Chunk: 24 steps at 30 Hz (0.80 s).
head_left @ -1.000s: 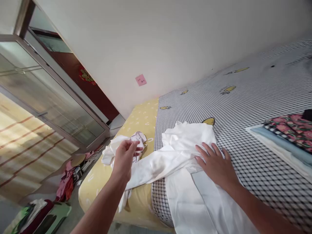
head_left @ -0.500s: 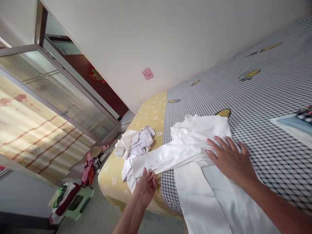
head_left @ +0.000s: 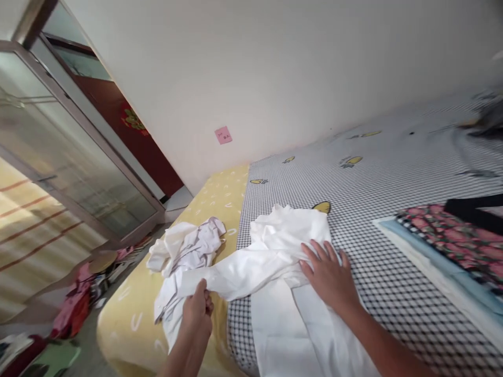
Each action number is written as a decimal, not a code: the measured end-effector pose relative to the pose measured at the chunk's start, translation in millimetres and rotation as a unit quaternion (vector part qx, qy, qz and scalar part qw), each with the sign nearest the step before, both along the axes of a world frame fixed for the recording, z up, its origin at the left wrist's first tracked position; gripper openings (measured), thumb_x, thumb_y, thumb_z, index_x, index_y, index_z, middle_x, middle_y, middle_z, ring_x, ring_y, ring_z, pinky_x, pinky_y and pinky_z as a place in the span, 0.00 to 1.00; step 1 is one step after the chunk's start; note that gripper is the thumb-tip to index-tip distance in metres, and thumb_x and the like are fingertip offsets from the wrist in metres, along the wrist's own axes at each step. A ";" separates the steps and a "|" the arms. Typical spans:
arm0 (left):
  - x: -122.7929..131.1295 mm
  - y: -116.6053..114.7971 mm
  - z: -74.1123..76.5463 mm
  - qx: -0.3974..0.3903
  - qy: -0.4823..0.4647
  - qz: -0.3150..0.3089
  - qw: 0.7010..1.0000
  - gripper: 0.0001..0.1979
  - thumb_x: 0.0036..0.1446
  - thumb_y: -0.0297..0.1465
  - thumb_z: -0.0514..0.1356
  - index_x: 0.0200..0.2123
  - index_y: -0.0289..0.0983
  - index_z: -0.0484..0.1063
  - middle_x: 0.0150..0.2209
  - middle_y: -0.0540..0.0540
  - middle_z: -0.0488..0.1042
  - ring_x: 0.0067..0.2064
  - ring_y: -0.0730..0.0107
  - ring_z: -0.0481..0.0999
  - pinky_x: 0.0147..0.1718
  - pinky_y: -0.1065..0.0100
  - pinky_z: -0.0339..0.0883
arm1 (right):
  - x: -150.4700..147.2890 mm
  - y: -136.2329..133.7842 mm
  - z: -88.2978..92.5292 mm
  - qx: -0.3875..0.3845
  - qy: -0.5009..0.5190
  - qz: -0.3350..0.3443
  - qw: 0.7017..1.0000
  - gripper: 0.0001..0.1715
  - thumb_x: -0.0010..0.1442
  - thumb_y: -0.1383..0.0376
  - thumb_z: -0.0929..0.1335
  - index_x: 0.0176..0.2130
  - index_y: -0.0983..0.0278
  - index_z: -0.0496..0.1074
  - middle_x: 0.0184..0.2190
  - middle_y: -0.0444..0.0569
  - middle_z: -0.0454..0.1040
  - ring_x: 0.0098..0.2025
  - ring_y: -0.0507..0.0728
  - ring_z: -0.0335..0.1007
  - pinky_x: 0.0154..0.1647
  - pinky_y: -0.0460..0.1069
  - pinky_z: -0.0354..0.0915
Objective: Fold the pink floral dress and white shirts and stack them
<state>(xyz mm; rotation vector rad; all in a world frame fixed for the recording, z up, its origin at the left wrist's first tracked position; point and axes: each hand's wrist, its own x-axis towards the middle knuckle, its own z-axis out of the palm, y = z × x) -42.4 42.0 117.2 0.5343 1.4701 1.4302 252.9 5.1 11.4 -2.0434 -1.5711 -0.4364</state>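
A white long-sleeved shirt [head_left: 275,309] lies spread over the edge of the bed, its collar toward the wall. One sleeve stretches across to the left, and my left hand [head_left: 197,309] is closed on it near the cuff. My right hand [head_left: 330,275] rests flat on the body of the shirt with its fingers spread. Beyond my left hand, a crumpled heap of white and pale clothes [head_left: 196,243] lies on the yellow sheet, partly beneath the sleeve.
The bed has a black-and-white checked cover [head_left: 291,180] and a yellow sheet [head_left: 223,191] at its left end. Flat clothes, one with a pink floral pattern [head_left: 451,235], lie at the right. A green stool [head_left: 58,358] and scattered clothes [head_left: 76,301] are on the floor at left.
My left hand's fingers have closed more tightly on the sleeve. The view has swung to the right, bringing more of the floral clothes into sight. My right hand still lies on the shirt.
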 end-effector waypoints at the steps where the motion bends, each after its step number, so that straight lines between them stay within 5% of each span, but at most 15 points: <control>1: 10.7 3.9 10.8 0.037 0.027 0.005 0.999 0.21 0.53 0.34 0.69 0.20 0.39 0.58 0.12 0.62 0.54 0.14 0.84 0.51 0.14 0.79 0.44 | -0.2 0.1 0.8 -0.010 0.001 -0.001 1.000 0.25 0.71 0.56 0.60 0.62 0.56 0.71 0.65 0.50 0.70 0.67 0.70 0.58 0.65 0.71 0.53; 5: 71.7 16.8 57.7 0.195 0.226 -0.048 0.953 0.20 0.50 0.42 0.68 0.19 0.39 0.63 0.14 0.57 0.61 0.18 0.78 0.59 0.17 0.73 0.51 | -0.5 1.4 1.5 -0.034 0.009 -0.005 0.999 0.26 0.71 0.56 0.59 0.64 0.55 0.69 0.67 0.48 0.68 0.69 0.70 0.56 0.66 0.71 0.51; 8: 122.6 21.6 69.8 0.204 0.293 -0.194 0.914 0.19 0.53 0.45 0.64 0.19 0.38 0.68 0.16 0.53 0.67 0.20 0.72 0.65 0.21 0.70 0.56 | -0.3 2.4 -0.3 -0.035 0.013 -0.005 0.999 0.27 0.71 0.55 0.59 0.65 0.54 0.68 0.67 0.48 0.67 0.69 0.70 0.57 0.66 0.71 0.52; 12: 164.2 12.3 40.9 0.190 0.305 -0.351 0.865 0.10 0.51 0.38 0.68 0.26 0.38 0.77 0.24 0.47 0.77 0.26 0.67 0.72 0.29 0.68 0.64 | 1.3 1.9 -2.6 -0.031 0.003 0.000 1.000 0.25 0.69 0.59 0.61 0.62 0.55 0.72 0.66 0.51 0.69 0.68 0.71 0.58 0.65 0.72 0.54; 14: 166.8 4.4 20.8 0.193 0.298 -0.384 0.852 0.16 0.49 0.35 0.70 0.42 0.40 0.80 0.38 0.44 0.81 0.31 0.65 0.75 0.36 0.66 0.69 | 1.8 0.9 -1.0 -0.047 -0.007 0.014 0.999 0.23 0.66 0.63 0.64 0.58 0.57 0.76 0.64 0.55 0.71 0.68 0.73 0.58 0.65 0.72 0.54; 16: 159.4 -0.5 6.9 0.207 0.325 -0.389 0.837 0.18 0.53 0.35 0.68 0.48 0.43 0.79 0.45 0.43 0.80 0.37 0.60 0.77 0.47 0.61 0.70 | 1.6 0.1 2.8 -0.060 0.000 0.016 0.998 0.20 0.65 0.63 0.64 0.52 0.59 0.79 0.61 0.58 0.73 0.68 0.74 0.59 0.65 0.72 0.53; 19: 143.2 0.6 0.2 0.267 0.437 -0.357 0.781 0.13 0.63 0.30 0.56 0.43 0.42 0.81 0.47 0.39 0.79 0.51 0.51 0.77 0.63 0.49 0.58 | 0.3 0.0 10.1 -0.050 0.032 0.004 0.998 0.20 0.69 0.60 0.61 0.52 0.59 0.78 0.60 0.56 0.74 0.68 0.72 0.59 0.65 0.72 0.53; 24: 136.7 3.9 -15.4 0.281 0.547 -0.381 0.690 0.23 0.65 0.27 0.52 0.61 0.45 0.72 0.71 0.37 0.61 0.73 0.48 0.56 0.71 0.38 0.35 | -1.4 -0.1 15.3 -0.048 0.071 0.014 0.996 0.22 0.71 0.58 0.61 0.58 0.57 0.73 0.64 0.54 0.71 0.69 0.71 0.56 0.66 0.73 0.51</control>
